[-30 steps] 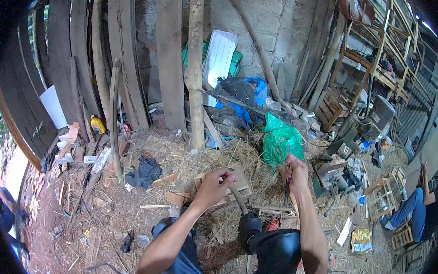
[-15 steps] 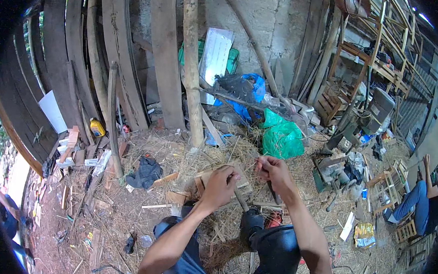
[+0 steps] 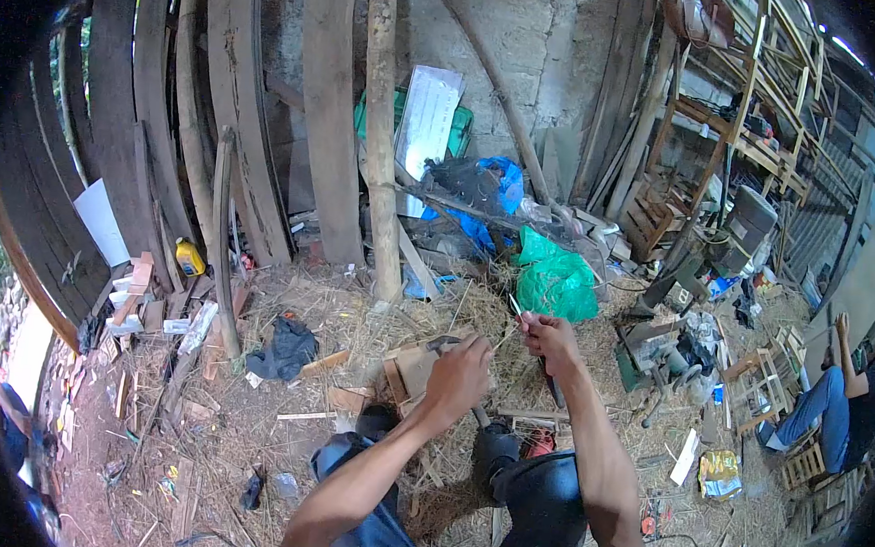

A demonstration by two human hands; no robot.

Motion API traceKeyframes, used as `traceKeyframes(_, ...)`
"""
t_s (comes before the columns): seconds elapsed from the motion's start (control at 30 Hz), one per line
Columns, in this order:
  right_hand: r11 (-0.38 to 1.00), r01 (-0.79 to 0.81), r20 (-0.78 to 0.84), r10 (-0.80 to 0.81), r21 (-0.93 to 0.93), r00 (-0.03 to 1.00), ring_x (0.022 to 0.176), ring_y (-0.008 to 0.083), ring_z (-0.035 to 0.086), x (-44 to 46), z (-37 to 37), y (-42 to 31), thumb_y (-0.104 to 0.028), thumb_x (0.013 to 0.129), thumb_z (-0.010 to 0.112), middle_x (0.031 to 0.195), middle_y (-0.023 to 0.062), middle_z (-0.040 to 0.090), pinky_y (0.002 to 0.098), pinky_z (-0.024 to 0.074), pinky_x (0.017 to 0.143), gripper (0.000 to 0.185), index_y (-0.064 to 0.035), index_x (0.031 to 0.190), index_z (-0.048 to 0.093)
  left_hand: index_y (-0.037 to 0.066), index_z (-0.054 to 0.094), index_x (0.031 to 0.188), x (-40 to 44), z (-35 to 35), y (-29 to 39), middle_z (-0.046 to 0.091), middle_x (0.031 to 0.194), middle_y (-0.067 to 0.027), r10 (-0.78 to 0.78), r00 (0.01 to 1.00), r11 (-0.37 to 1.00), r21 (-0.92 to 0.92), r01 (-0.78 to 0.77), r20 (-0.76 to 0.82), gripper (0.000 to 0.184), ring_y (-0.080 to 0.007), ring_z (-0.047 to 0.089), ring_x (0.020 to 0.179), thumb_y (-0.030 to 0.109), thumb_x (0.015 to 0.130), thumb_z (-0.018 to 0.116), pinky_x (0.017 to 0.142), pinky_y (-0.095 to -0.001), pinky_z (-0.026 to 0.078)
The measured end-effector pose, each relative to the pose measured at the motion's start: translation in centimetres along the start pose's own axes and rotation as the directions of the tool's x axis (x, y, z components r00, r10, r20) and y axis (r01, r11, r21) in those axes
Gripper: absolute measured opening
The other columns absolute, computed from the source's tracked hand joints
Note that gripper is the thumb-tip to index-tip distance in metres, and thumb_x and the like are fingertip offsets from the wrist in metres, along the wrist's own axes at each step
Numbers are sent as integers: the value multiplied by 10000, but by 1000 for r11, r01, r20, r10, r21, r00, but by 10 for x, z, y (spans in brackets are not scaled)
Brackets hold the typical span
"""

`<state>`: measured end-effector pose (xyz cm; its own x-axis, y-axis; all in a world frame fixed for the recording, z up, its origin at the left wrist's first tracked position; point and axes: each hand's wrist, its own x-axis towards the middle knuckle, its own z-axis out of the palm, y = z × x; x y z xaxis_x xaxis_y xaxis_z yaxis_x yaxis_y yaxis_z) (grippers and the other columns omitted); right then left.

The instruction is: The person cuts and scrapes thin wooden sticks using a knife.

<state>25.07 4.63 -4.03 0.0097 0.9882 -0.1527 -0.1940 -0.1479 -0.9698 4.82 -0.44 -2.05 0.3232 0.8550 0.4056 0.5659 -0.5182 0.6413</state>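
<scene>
My left hand (image 3: 458,375) is closed around a hammer (image 3: 443,344); its grey head shows left of the fingers, its handle below the palm. Close by on the right, my right hand (image 3: 550,343) is closed on a slim tool (image 3: 556,389) with a dark handle hanging below the fist. A thin pale tip points up and left from its fingertips; I cannot tell whether it belongs to that tool. Both hands are above a wooden block (image 3: 415,370) on the straw-covered ground, in front of my knees.
A green plastic bag (image 3: 555,281) lies ahead, beside an upright pole (image 3: 378,139). Dark cloth (image 3: 288,348) and a yellow bottle (image 3: 190,256) are to the left. A metal machine (image 3: 677,288) stands right, and a seated person (image 3: 836,398) is at the far right.
The hammer head has come into view at my left hand, which has turned and moved slightly right. A pale tip now shows above my right fingers. The view has shifted slightly.
</scene>
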Motion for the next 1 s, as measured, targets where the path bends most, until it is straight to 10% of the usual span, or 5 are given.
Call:
traceKeyframes(0.37,995,12,171,5,-99,985,468,70,394,-30,43,9,-228,894,607,577,-29,474,238,267,416,221,-60,750,611,27,565,983,1,-14,-5,596,861,-210,-78,996,996,-52,76,-42,178,-417,574,816,169,883,526,675,-485,437)
traceKeyframes(0.43,959,96,-64,-117,-265,991,472,56,384,-30,46,-4,-226,899,602,608,-33,489,233,277,418,213,-68,757,589,24,565,973,0,-19,-3,597,850,-216,-79,996,995,-66,76,-39,174,-419,574,814,168,884,524,675,-489,435)
traceKeyframes(0.7,1000,13,137,-13,0,991,487,67,416,-7,24,22,-177,886,610,745,-7,565,230,266,421,185,-57,747,598,47,527,930,-2,-12,-10,602,844,-209,-55,995,998,-45,51,-85,113,-421,572,810,150,886,514,681,-502,447)
traceKeyframes(0.8,966,257,-269,-245,10,931,499,71,407,14,-17,2,-204,898,599,746,-20,568,221,267,431,197,-55,770,607,45,542,968,-9,-17,-10,613,836,-216,-23,999,999,-25,22,-29,143,-426,580,790,161,885,525,673,-504,444)
traceKeyframes(1.0,971,198,-213,-167,134,963,485,43,356,-12,-24,6,-213,926,557,720,-36,528,197,256,423,210,-40,1027,618,7,600,901,0,-16,-31,611,750,-201,-76,994,965,-258,54,-75,135,-344,600,680,129,876,546,627,-414,455)
